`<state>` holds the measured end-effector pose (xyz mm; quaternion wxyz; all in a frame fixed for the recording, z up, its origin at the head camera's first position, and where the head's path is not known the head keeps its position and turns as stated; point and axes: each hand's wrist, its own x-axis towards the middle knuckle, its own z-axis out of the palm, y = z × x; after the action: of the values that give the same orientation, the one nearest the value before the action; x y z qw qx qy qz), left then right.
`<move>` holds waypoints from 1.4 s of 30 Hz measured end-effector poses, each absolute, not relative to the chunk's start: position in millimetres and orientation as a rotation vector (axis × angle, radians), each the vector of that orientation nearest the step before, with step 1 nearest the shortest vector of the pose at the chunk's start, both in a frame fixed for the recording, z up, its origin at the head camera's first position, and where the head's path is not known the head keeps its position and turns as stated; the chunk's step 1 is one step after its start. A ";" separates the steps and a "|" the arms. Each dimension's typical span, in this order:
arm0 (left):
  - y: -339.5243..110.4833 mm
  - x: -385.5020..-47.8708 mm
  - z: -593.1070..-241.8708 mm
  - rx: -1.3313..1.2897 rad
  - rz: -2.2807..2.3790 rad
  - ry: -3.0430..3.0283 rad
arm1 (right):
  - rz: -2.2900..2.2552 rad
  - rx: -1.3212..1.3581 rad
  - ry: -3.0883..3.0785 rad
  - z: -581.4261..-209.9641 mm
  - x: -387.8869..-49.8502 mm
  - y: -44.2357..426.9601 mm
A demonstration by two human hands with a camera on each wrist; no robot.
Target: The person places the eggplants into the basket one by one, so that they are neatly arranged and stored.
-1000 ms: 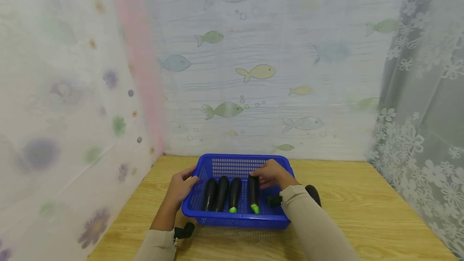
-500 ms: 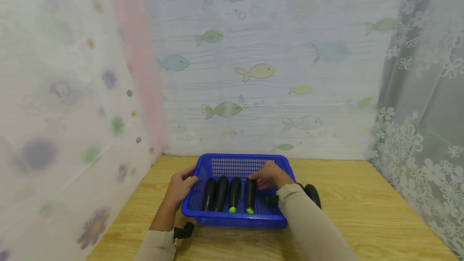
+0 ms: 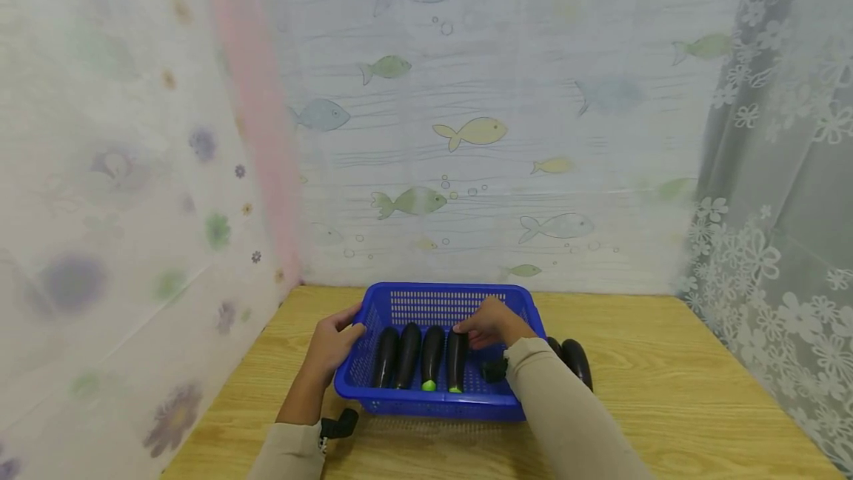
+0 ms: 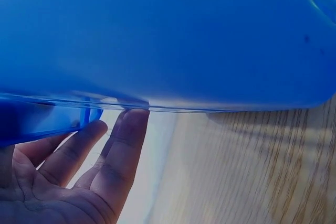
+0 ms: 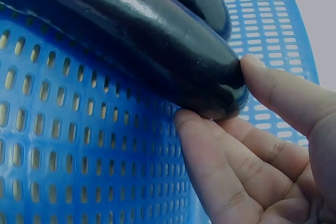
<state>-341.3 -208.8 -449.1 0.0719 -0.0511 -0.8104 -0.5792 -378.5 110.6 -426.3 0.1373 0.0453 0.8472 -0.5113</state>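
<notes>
Right grip (image 3: 493,323), eggplant (image 3: 457,361) now farther left

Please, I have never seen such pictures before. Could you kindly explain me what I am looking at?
There is no machine here: a person works with two bare hands. The widest picture comes from a camera on the head, looking forward and down; the other two come from cameras on the wrists.

On the wooden table stands a blue basket. The left hand holds its left rim. The right hand pinches the far end of one eggplant inside it; three other eggplants lie to the left of that one. More dark eggplants show outside, to the right, partly hidden behind the sleeve.
</notes>
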 end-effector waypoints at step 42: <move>-212.1 -345.9 -454.1 -0.165 -1.763 -2.429 | -1.399 0.143 2.480 -427.3 -379.9 106.1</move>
<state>-345.9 -212.1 -454.1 0.0678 -0.0548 -0.8063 -0.5851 -379.9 106.1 -427.3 0.1446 0.0497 0.8607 -0.4856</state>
